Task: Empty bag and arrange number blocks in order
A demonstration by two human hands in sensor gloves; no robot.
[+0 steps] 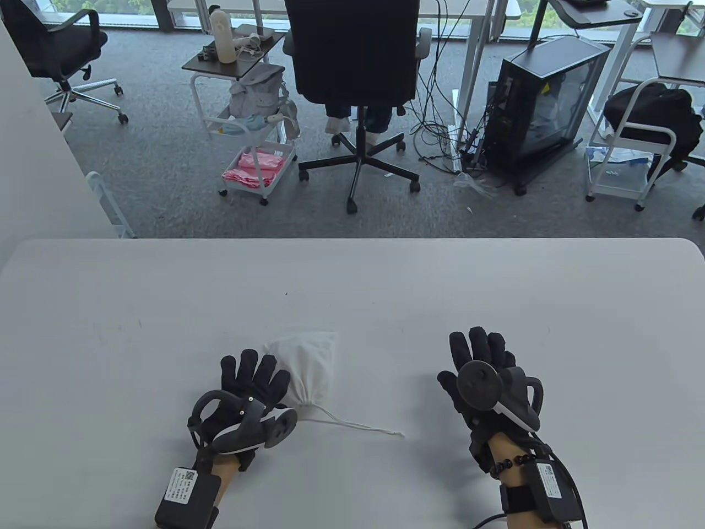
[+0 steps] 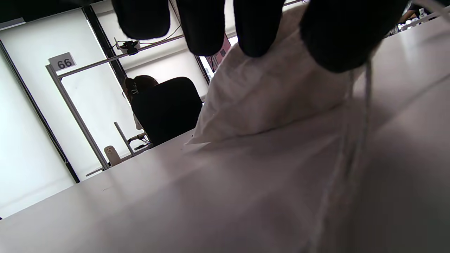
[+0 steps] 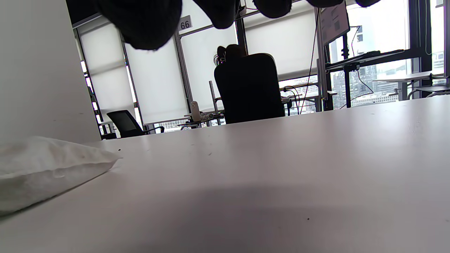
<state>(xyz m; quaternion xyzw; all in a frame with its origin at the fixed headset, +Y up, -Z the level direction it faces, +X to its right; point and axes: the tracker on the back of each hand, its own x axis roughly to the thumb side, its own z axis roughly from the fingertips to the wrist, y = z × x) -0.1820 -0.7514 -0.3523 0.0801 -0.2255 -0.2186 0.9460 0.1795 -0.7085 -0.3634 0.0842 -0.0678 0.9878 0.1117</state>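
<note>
A small white drawstring bag (image 1: 305,363) lies closed on the white table (image 1: 352,286), its cord (image 1: 358,425) trailing toward the front right. No number blocks show; the bag looks filled. My left hand (image 1: 254,380) lies flat just left of the bag, fingers straight, fingertips beside its neck. In the left wrist view the fingertips (image 2: 256,31) hang over the bag (image 2: 274,95) and the cord (image 2: 365,105) runs past. My right hand (image 1: 479,358) rests flat on the table well to the right, fingers spread, holding nothing. The right wrist view shows the bag (image 3: 45,168) at far left.
Beyond the table's far edge a person sits in a black office chair (image 1: 352,60), with a white cart (image 1: 256,138), a computer case (image 1: 545,104) and another cart (image 1: 633,154) on the carpet. A white partition (image 1: 38,165) stands at the left.
</note>
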